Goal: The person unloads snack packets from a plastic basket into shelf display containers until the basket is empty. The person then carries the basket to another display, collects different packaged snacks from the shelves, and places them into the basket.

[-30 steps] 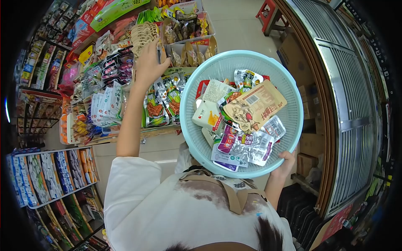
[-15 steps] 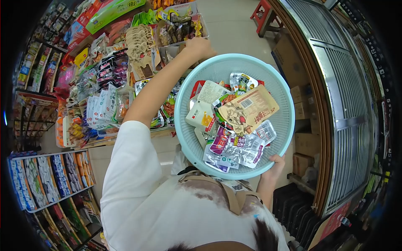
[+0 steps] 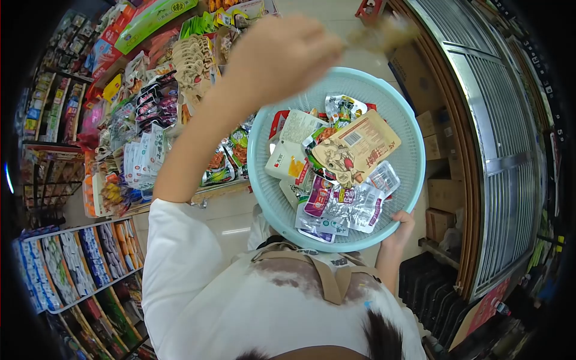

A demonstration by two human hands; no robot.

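Observation:
A light-blue plastic basket [image 3: 259,180] is held in front of my body, with my right hand [image 3: 401,228] closed on its lower right rim. Inside lie a tan snack pouch [image 3: 366,141], a silver and purple packet [image 3: 351,207], a cream packet [image 3: 288,165], a small clear-windowed packet [image 3: 384,178] and others partly covered. My left hand [image 3: 294,60] is raised over the basket's far rim, smeared by motion. Its fingers are pinched on a yellowish-brown packet [image 3: 387,35], too blurred to read.
A display stand of bagged snacks [image 3: 159,102] fills the left, with a long green box [image 3: 157,24] at its back. Racks of packets [image 3: 84,258] stand at lower left. To the right are a metal-framed panel [image 3: 495,156], cardboard boxes [image 3: 441,195] and a red stool [image 3: 369,11].
My left hand has come up from the snack boxes and moved right, now with a blurred packet in its fingers. The basket has shifted slightly upward; my right hand keeps its hold.

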